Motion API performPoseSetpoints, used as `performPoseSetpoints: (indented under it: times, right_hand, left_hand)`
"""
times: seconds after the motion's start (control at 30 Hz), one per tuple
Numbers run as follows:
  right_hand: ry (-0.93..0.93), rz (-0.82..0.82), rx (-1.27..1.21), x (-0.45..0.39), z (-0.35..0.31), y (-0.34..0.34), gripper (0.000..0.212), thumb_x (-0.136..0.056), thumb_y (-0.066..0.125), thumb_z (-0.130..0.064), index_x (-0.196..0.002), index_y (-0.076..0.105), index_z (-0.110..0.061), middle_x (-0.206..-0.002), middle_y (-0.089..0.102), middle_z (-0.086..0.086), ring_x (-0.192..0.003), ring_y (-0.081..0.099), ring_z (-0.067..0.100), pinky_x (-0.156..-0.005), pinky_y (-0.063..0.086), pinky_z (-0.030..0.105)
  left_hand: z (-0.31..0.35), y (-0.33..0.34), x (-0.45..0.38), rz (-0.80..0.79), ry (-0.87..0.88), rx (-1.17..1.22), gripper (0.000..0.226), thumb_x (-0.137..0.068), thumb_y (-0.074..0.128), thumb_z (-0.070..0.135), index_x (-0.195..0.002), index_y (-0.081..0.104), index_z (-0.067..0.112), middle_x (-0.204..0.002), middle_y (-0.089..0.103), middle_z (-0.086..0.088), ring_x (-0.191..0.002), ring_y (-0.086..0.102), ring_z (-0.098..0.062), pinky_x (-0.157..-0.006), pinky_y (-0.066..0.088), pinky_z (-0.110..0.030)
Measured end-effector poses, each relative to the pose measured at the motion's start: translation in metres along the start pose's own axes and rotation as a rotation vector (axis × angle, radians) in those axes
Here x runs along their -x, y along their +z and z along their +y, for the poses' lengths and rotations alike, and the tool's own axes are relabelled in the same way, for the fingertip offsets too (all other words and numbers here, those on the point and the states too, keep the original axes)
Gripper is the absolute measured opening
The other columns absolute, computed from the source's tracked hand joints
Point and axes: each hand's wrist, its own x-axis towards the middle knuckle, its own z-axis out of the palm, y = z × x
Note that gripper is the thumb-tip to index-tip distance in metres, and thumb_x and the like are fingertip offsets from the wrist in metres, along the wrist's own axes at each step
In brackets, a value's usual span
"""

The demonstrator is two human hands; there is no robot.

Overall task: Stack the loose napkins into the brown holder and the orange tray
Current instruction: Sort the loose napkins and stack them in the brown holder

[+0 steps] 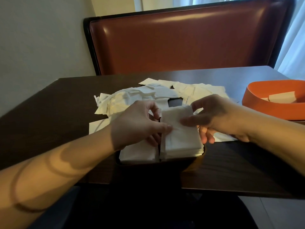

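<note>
A dark brown holder (148, 164) stands at the table's near edge, filled with two piles of white napkins side by side. My right hand (212, 116) grips the top of the right pile of napkins (179, 138), thumb on top and fingers down its right side. My left hand (140, 124) presses its thumb on that pile's left edge, with its fingers in the gap between the piles. Loose white napkins (148, 95) lie scattered on the table behind the holder. The orange tray (257, 103) sits at the far right with a few napkins inside.
The dark wooden table (49, 113) has a brown leather booth seat (181, 43) behind it. A wall stands to the left and pale curtains hang at the right. A dark flat object (175, 103) shows among the loose napkins.
</note>
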Motion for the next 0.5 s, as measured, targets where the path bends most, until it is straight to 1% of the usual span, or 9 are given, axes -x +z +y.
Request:
performPoseSetpoints:
  times: [0.07,0.13,0.2,0.23,0.27,0.33,0.4,0.47,0.5]
  right_hand:
    - [-0.009,0.064,0.149,-0.004,0.001,0.002,0.036,-0.082,0.075,-0.034,-0.108,0.059,-0.015,-0.066,0.067,0.007,-0.043,0.054,0.014,-0.043,0.045,0.026]
    - [-0.078,0.22,0.381,-0.006,0.003,0.001,0.045,-0.076,0.078,-0.044,-0.108,0.056,-0.02,-0.075,0.059,-0.002,-0.054,0.052,0.011,-0.051,0.04,0.026]
    - [-0.242,0.366,0.519,-0.002,0.005,-0.002,0.046,-0.074,0.073,-0.055,-0.105,0.053,-0.028,-0.074,0.055,-0.008,-0.061,0.052,0.006,-0.055,0.038,0.025]
    - [-0.333,0.366,0.53,0.001,0.005,-0.004,0.046,-0.073,0.068,-0.06,-0.106,0.053,-0.032,-0.076,0.057,-0.01,-0.064,0.054,0.004,-0.056,0.041,0.025]
    - [-0.414,0.317,0.544,0.004,0.006,-0.005,0.047,-0.074,0.063,-0.066,-0.108,0.054,-0.035,-0.082,0.058,-0.013,-0.072,0.057,0.001,-0.059,0.046,0.022]
    - [-0.501,0.156,0.606,0.005,0.009,-0.004,0.052,-0.075,0.055,-0.074,-0.117,0.054,-0.043,-0.101,0.057,-0.022,-0.093,0.053,-0.011,-0.071,0.05,0.015]
    - [-0.5,0.026,0.666,0.003,0.012,0.0,0.059,-0.075,0.056,-0.076,-0.127,0.05,-0.049,-0.119,0.051,-0.03,-0.107,0.045,-0.016,-0.079,0.044,0.007]
    - [-0.487,-0.042,0.706,0.001,0.015,0.004,0.066,-0.075,0.057,-0.075,-0.135,0.048,-0.05,-0.133,0.044,-0.034,-0.114,0.039,-0.017,-0.085,0.033,-0.001]
    - [-0.477,-0.06,0.721,0.001,0.015,0.006,0.067,-0.075,0.057,-0.075,-0.136,0.047,-0.051,-0.137,0.042,-0.033,-0.117,0.036,-0.016,-0.088,0.029,-0.001]
  left_hand:
    - [0.0,0.0,0.001,0.003,0.027,-0.063,0.032,-0.077,0.081,0.009,-0.083,0.049,0.007,-0.065,0.061,-0.012,-0.05,0.063,-0.018,-0.045,0.054,-0.028]
    - [0.002,-0.009,0.002,0.01,0.1,-0.212,0.032,-0.076,0.082,0.02,-0.079,0.053,0.006,-0.063,0.058,-0.007,-0.047,0.055,-0.011,-0.044,0.049,-0.025]
    - [0.006,-0.025,0.003,0.033,0.2,-0.367,0.038,-0.07,0.08,0.038,-0.074,0.055,0.01,-0.061,0.054,0.001,-0.048,0.047,-0.007,-0.044,0.044,-0.022]
    - [0.007,-0.035,0.004,0.035,0.246,-0.439,0.04,-0.066,0.076,0.047,-0.074,0.058,0.012,-0.063,0.056,0.002,-0.051,0.049,-0.006,-0.046,0.046,-0.022]
    - [0.007,-0.046,0.004,0.012,0.286,-0.514,0.041,-0.065,0.071,0.055,-0.078,0.061,0.017,-0.07,0.061,0.003,-0.057,0.055,-0.006,-0.052,0.052,-0.024]
    - [0.001,-0.062,0.009,-0.117,0.334,-0.687,0.042,-0.07,0.063,0.07,-0.091,0.065,0.033,-0.092,0.065,0.016,-0.078,0.063,0.002,-0.063,0.054,-0.016]
    - [-0.007,-0.069,0.015,-0.237,0.285,-0.829,0.051,-0.067,0.058,0.082,-0.103,0.063,0.046,-0.108,0.06,0.025,-0.097,0.059,0.007,-0.075,0.055,-0.018]
    - [-0.016,-0.068,0.021,-0.307,0.2,-0.897,0.057,-0.063,0.057,0.083,-0.113,0.058,0.054,-0.12,0.054,0.028,-0.107,0.052,0.01,-0.088,0.052,-0.025]
    - [-0.021,-0.066,0.022,-0.32,0.201,-0.905,0.057,-0.065,0.058,0.081,-0.116,0.057,0.054,-0.124,0.052,0.03,-0.11,0.05,0.01,-0.093,0.05,-0.027]
